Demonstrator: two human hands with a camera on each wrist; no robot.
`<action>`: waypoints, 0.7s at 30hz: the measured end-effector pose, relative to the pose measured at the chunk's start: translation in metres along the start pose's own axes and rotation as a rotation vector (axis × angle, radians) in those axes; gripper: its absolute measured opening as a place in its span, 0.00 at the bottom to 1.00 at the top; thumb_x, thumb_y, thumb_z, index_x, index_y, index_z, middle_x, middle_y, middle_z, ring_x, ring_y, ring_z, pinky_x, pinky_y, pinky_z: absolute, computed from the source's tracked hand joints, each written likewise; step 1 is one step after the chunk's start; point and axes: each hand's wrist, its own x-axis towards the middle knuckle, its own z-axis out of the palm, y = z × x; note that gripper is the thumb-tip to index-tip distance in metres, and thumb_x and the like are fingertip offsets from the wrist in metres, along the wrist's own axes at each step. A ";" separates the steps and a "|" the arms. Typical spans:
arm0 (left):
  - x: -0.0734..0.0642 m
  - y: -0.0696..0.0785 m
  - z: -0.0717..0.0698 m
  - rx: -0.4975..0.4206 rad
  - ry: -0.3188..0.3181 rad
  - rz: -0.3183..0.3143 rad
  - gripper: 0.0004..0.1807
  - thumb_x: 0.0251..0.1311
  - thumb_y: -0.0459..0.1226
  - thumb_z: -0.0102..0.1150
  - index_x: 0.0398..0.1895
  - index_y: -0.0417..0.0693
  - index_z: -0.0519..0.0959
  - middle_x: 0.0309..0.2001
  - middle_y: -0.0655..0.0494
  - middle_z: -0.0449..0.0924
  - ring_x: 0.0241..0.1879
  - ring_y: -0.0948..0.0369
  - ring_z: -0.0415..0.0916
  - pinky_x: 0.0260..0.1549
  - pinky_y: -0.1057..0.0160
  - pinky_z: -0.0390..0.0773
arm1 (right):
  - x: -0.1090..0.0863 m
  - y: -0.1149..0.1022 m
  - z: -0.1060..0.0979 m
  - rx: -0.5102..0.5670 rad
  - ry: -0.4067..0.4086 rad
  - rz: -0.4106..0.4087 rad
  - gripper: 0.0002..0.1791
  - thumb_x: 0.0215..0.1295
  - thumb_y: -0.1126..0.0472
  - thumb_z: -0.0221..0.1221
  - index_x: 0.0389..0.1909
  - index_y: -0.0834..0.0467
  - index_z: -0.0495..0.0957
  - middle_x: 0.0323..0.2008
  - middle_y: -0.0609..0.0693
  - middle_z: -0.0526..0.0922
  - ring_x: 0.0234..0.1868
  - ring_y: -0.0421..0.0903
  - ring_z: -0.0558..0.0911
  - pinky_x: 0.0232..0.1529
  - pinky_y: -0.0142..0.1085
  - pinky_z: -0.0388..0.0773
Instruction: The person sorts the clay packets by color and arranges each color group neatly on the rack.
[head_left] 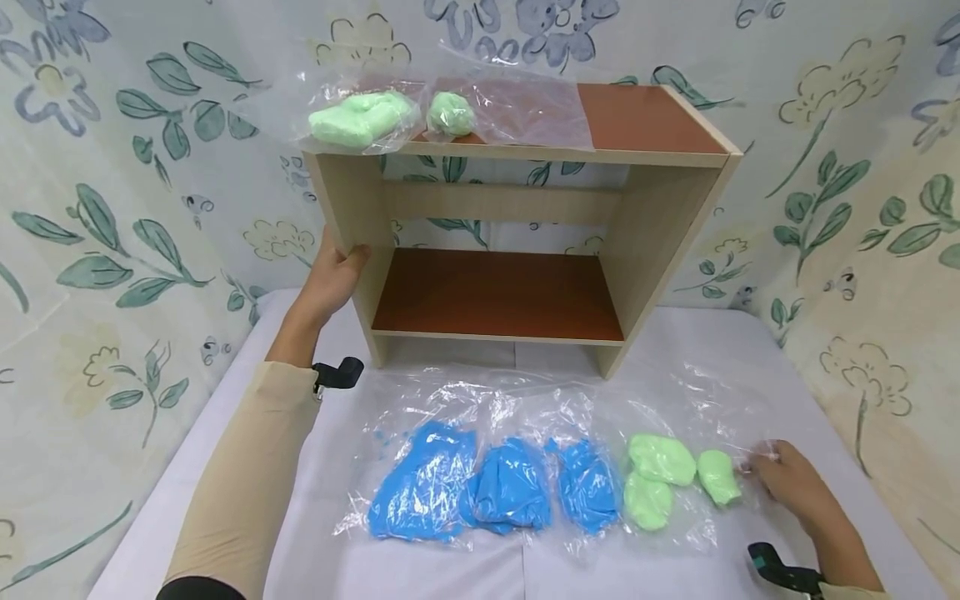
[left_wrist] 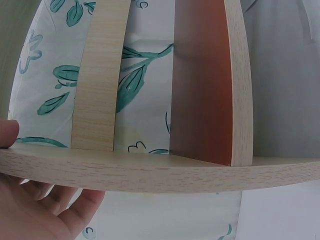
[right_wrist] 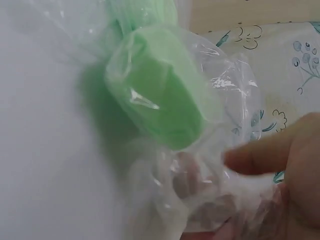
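Observation:
A small two-tier wooden shelf with reddish-brown boards stands on the white-covered table. My left hand grips its left side panel, thumb on the inner face and fingers on the outer one. At the right, my right hand pinches the end of a clear plastic bag holding a light green, dough-like lump. Two more green lumps in clear plastic lie just left of it. Farther left are several bright blue, dough-like lumps, also in clear bags.
On the shelf's top board lie two bagged green lumps, the larger one at the left end, its bag overhanging the edge. Flower-printed cloth hangs behind and at both sides. A white cloth covers the table.

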 end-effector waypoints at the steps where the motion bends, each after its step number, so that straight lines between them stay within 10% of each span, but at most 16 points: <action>1: 0.000 0.000 0.000 0.004 0.001 -0.004 0.37 0.72 0.34 0.39 0.78 0.65 0.40 0.78 0.54 0.48 0.79 0.50 0.47 0.73 0.34 0.51 | 0.000 -0.002 0.001 0.006 -0.025 0.023 0.47 0.74 0.44 0.44 0.71 0.80 0.41 0.54 0.78 0.69 0.51 0.69 0.73 0.46 0.52 0.79; 5: 0.000 -0.001 -0.001 0.013 0.001 -0.017 0.36 0.72 0.34 0.39 0.78 0.65 0.41 0.78 0.54 0.49 0.79 0.51 0.48 0.73 0.35 0.51 | -0.001 -0.009 0.004 0.013 -0.124 0.075 0.65 0.68 0.29 0.46 0.69 0.80 0.24 0.67 0.86 0.40 0.67 0.81 0.53 0.66 0.70 0.57; 21: -0.001 0.000 -0.001 0.020 0.003 -0.053 0.36 0.73 0.35 0.39 0.79 0.63 0.39 0.79 0.52 0.48 0.79 0.49 0.47 0.73 0.34 0.51 | -0.002 -0.007 0.004 -0.079 -0.123 -0.067 0.55 0.69 0.36 0.53 0.72 0.78 0.43 0.71 0.79 0.50 0.69 0.80 0.52 0.64 0.69 0.61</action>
